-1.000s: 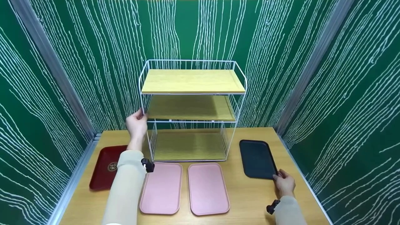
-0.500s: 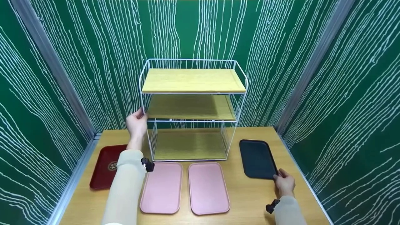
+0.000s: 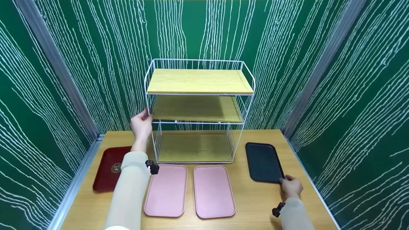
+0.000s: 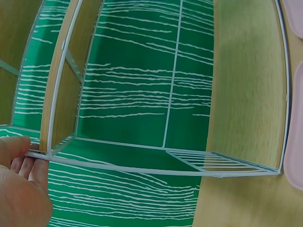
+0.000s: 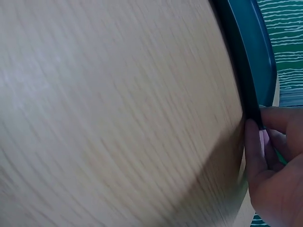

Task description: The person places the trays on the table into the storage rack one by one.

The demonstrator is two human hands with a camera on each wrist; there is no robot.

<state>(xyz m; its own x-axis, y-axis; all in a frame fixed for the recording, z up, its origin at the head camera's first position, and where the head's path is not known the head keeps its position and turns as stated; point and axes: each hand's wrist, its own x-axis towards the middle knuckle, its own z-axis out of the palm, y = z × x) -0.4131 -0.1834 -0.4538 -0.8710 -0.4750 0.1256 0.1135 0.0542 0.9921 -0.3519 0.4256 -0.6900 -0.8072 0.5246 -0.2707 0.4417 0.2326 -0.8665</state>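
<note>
the fingers (image 5: 256, 146) of the right hand (image 3: 291, 186) pinch the near right corner of the dark tray (image 3: 264, 163), set on either side of its rim; whether that corner is raised at all is hard to tell. the dark tray is at the table (image 3: 252, 207), right of the rack (image 3: 198, 108) and apart from it. it looks thin and stiff, probably plastic and fairly light, hard to break but perhaps slick on its flat face, so the rim is the better hold; gripped by one corner alone it could swing or droop, and a second hold on the opposite edge would steady it. the fingers of the left hand (image 3: 141, 125) grip the rack's left side wire at the middle level. with its slim white wire and three wooden boards (image 3: 199, 81), the rack seems rigid, yet light enough to shift if knocked. just in front of it lie the left pink tray (image 3: 166, 191) and the right pink tray (image 3: 214, 191), with a gap between them. the left sleeve (image 3: 129, 191) partly covers the red tray (image 3: 107, 169) and blocks reach to it. the green wall (image 3: 194, 32) stands behind.
</note>
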